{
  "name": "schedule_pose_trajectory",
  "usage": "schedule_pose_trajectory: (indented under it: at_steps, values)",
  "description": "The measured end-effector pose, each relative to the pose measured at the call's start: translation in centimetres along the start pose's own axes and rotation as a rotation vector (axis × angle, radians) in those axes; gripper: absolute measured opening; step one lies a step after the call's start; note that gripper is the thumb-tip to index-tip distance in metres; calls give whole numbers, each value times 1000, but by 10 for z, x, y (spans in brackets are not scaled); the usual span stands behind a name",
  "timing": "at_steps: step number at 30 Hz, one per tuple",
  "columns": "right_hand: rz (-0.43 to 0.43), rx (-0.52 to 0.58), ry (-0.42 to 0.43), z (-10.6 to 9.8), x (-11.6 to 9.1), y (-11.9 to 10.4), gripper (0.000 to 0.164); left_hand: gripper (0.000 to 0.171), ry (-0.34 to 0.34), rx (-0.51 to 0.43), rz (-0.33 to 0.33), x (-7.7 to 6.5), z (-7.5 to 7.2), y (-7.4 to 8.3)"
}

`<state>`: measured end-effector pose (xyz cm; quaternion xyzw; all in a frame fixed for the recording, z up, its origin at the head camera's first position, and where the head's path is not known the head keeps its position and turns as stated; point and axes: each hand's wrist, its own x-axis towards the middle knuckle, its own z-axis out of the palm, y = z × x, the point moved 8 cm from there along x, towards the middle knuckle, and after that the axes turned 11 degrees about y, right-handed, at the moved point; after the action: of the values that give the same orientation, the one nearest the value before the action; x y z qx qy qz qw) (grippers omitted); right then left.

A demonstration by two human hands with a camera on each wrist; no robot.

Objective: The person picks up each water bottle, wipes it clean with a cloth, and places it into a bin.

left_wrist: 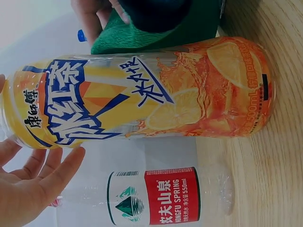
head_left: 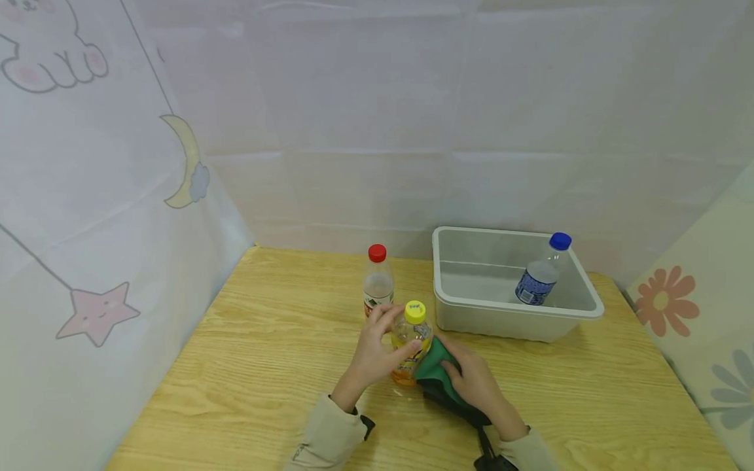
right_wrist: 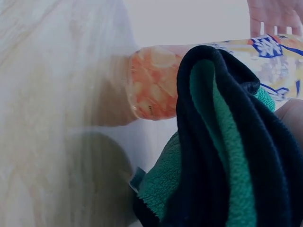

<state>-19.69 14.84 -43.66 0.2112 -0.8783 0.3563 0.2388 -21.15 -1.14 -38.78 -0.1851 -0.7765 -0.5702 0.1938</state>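
An iced tea bottle (head_left: pixel 405 374) with a yellow cap stands upright on the table; its orange and yellow label (left_wrist: pixel 175 94) fills the left wrist view. My left hand (head_left: pixel 374 350) grips it around the upper part, thumb on the near side. From the right, my right hand (head_left: pixel 476 383) holds a folded green cloth (head_left: pixel 437 358) with dark edging against the bottle's side. The cloth (right_wrist: pixel 227 156) covers part of the bottle in the right wrist view. Just behind the left hand's fingers stands a clear water bottle (head_left: pixel 378 286) with a red cap and a red-and-white label.
A light grey plastic bin (head_left: pixel 501 314) sits at the back right of the wooden table (head_left: pixel 265 340). Inside it leans a clear bottle (head_left: pixel 538 278) with a blue cap and blue label. A pale printed sheet (head_left: pixel 353 131) hangs behind the table.
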Motion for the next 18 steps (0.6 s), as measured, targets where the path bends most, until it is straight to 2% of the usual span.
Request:
schedule_pose_trajectory:
  at_steps: [5, 12, 14, 18]
  values:
    - [-32, 13, 35, -12, 1, -1, 60, 55, -24, -10, -6, 1, 0, 0]
    - [-44, 32, 61, -27, 6, -2, 60, 55, -74, -46, -82, 2, 2, -3]
    - [-60, 51, 72, -31, 9, -4, 61, 53, -85, -58, -92, 3, 0, 1]
    - [-78, 85, 90, -38, 13, -8, 64, 48, -106, -67, -80, 5, -7, 22]
